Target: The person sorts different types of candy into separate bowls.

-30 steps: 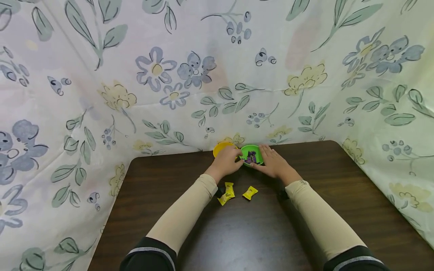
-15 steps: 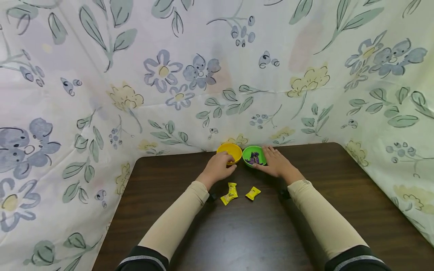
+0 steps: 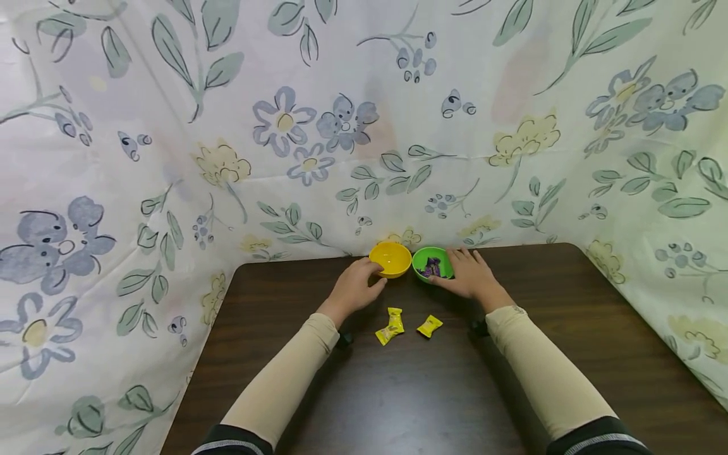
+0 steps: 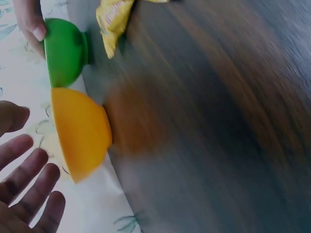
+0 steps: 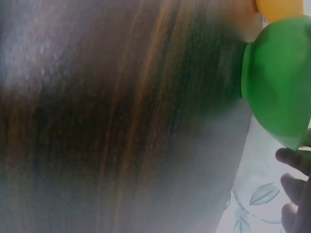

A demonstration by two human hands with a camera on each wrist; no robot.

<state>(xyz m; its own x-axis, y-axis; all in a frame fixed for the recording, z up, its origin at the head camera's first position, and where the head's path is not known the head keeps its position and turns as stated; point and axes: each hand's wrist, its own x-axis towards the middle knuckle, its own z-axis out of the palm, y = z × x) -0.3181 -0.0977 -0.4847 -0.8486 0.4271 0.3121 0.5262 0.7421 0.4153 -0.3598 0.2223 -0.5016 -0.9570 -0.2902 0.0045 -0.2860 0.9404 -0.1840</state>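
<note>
A yellow bowl (image 3: 390, 260) and a green bowl (image 3: 418, 260) stand side by side at the table's back edge. Purple-wrapped candies (image 3: 433, 266) lie in the green bowl. My left hand (image 3: 354, 287) is at the yellow bowl's left side; in the left wrist view its fingers (image 4: 31, 174) are spread, holding nothing, apart from the yellow bowl (image 4: 80, 131). My right hand (image 3: 473, 278) rests against the green bowl's right side, fingers extended, thumb at the front rim. In the right wrist view only its fingertips (image 5: 294, 189) show, beside the green bowl (image 5: 279, 77).
Several yellow-wrapped candies lie on the dark wooden table (image 3: 409, 392) in front of the bowls: a touching group (image 3: 390, 327) and a single candy (image 3: 429, 326) to the right. A floral cloth (image 3: 341, 164) hangs behind and at both sides.
My left hand has moved left from the gap between the bowls, past the yellow bowl to its left side, uncovering it. My right hand stays at the green bowl. The view has shifted slightly.
</note>
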